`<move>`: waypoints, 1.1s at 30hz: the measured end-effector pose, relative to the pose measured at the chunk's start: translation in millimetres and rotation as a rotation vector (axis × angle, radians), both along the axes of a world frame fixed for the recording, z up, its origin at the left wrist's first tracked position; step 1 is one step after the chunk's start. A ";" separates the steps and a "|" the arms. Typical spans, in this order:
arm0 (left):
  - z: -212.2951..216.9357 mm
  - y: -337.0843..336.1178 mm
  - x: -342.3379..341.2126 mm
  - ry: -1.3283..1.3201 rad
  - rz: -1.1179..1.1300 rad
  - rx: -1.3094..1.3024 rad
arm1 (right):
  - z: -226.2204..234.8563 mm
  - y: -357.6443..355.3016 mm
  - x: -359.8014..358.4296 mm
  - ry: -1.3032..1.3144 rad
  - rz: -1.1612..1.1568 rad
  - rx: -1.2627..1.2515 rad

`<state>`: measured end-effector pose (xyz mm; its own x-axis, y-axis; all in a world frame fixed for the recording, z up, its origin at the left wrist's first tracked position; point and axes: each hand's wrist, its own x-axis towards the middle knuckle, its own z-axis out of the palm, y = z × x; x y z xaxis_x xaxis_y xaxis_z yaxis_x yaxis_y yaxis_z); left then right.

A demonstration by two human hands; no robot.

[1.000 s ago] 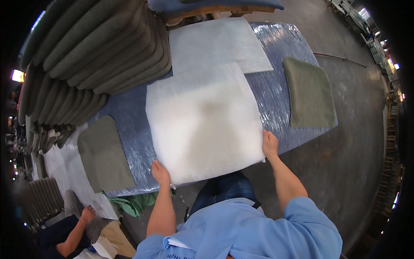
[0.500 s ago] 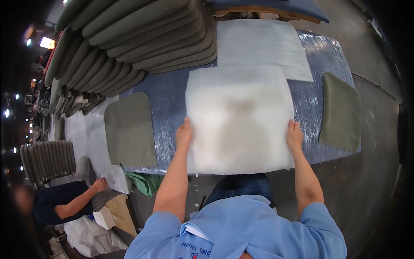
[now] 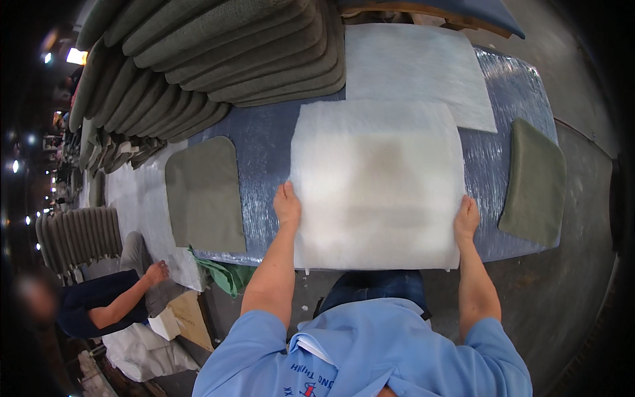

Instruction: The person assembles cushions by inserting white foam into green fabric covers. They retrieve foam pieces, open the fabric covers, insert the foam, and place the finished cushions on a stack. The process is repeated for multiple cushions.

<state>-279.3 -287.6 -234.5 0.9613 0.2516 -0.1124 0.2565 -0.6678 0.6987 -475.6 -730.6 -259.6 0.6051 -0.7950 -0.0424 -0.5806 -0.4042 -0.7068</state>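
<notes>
A white padded sheet of batting [image 3: 377,192] lies before me over the near edge of the table, with a faint darker shape showing through its middle. My left hand [image 3: 287,204] is closed at its left edge, fingertips pressed to the side. At the opposite edge my right hand [image 3: 467,218] grips it the same way. What lies beneath the sheet is hidden. To the left rests a flat olive cushion cover [image 3: 206,195]; on the right sits a plump olive cushion [image 3: 534,184].
Tall stacks of olive cushions [image 3: 264,59] stand at the back left. Another white sheet [image 3: 417,69] lies behind mine on the film-wrapped blue table [image 3: 261,159]. At lower left, a co-worker's hand [image 3: 157,272] is near a cardboard box [image 3: 190,321]; green cloth [image 3: 228,274] hangs by the table edge.
The view has shifted slightly, so the table and its things appear a little farther right. Both my hands stay on the sheet's sides; the shadow on the sheet has changed.
</notes>
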 end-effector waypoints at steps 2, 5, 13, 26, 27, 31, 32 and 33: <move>-4.7 2.9 2.4 0.013 0.016 0.002 | -2.5 -1.9 1.8 0.023 -0.009 -0.002; -12.8 5.6 4.4 0.033 0.049 0.004 | -6.3 -6.7 0.1 0.028 -0.014 -0.008; -21.7 -3.6 2.4 0.092 0.033 -0.012 | -27.4 -9.9 -0.5 0.085 -0.040 0.017; 28.7 22.2 54.0 0.421 0.049 -0.324 | 45.2 -44.3 42.5 0.040 0.089 0.246; 26.6 8.3 62.8 0.372 0.014 -0.233 | 41.1 -36.9 54.9 0.058 0.138 0.150; 14.9 -27.3 83.5 0.335 -0.009 0.037 | 33.1 -13.5 95.6 0.232 0.128 0.100; 13.1 -27.9 86.2 0.290 -0.015 0.101 | 30.0 -9.0 102.5 0.259 0.106 0.064; 9.5 -29.7 87.8 0.249 -0.028 0.162 | 25.3 -8.8 104.9 0.214 0.104 0.036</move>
